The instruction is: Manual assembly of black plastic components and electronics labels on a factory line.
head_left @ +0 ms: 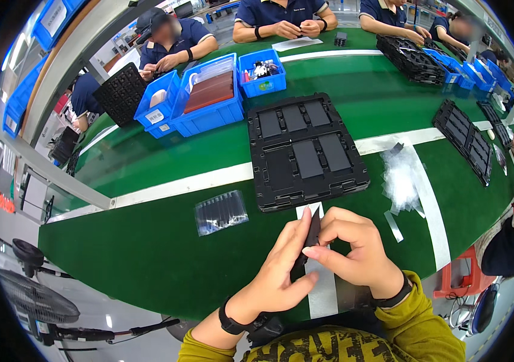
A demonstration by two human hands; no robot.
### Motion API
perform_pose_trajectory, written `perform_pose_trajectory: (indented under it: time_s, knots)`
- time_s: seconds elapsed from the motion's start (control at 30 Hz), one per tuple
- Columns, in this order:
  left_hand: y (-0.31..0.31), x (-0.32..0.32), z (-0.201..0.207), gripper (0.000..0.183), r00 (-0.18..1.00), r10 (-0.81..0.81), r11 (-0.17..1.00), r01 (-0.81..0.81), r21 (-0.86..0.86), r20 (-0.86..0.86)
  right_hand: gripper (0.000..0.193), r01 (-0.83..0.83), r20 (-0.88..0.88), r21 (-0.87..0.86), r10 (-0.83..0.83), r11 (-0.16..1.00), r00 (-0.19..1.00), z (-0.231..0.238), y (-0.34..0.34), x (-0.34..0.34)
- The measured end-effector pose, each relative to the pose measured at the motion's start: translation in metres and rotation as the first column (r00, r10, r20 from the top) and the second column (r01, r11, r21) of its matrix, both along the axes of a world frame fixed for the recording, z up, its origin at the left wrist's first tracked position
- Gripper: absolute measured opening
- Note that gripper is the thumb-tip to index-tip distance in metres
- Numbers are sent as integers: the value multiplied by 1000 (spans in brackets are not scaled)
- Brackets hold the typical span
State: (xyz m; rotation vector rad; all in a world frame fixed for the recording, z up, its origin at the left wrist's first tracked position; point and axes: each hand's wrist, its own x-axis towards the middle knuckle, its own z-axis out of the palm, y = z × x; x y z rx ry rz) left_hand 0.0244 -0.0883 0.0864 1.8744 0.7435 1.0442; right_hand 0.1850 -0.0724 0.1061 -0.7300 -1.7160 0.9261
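Tilted on its edge, a thin dark flat piece (313, 232) is held above the front of the table. My left hand (272, 268) grips it, the fingers straight along its left side and the thumb below. My right hand (356, 247) pinches its right edge between thumb and bent fingers; whether a film is caught there is too small to tell. Just beyond my hands lies a black moulded tray (269, 172), on top of others, with several dark flat rectangular pieces (307, 158) in its pockets. A pale strip (323, 289) runs under my hands.
Left of the tray lies a sheet of clear strips (221, 213); to its right, a heap of clear film pieces (401, 181). Blue bins (208, 123) stand farther back. Another black tray (465, 142) is at right. Co-workers sit across the green table (142, 253) and at right.
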Motion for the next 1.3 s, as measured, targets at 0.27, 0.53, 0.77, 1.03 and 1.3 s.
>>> perform_pose_trajectory:
  time_s: [0.27, 0.53, 0.77, 1.03, 1.3]
  knots:
    - [-3, 4, 0, 73, 993, 23, 986, -4, -167, 114, 9, -15, 22, 130, 13, 991, 1000, -3, -1, -3]
    - [-2, 5, -3, 47, 992, 128, 980, -124, 158, -13, 5, -12, 45, 236, 2, 972, 999, -3, -3, -1]
    - [-2, 5, -2, 48, 988, 148, 966, -132, 220, -53, 5, -16, 97, 301, -14, 954, 995, -5, -2, 1]
    - [-1, 5, -2, 48, 985, 160, 957, -140, 254, -60, 5, -17, 106, 306, -16, 952, 994, -5, -4, 2]
    - [3, 5, -2, 49, 986, 155, 941, -126, 314, -69, 5, -55, 96, 242, 33, 969, 995, -1, -6, 4]
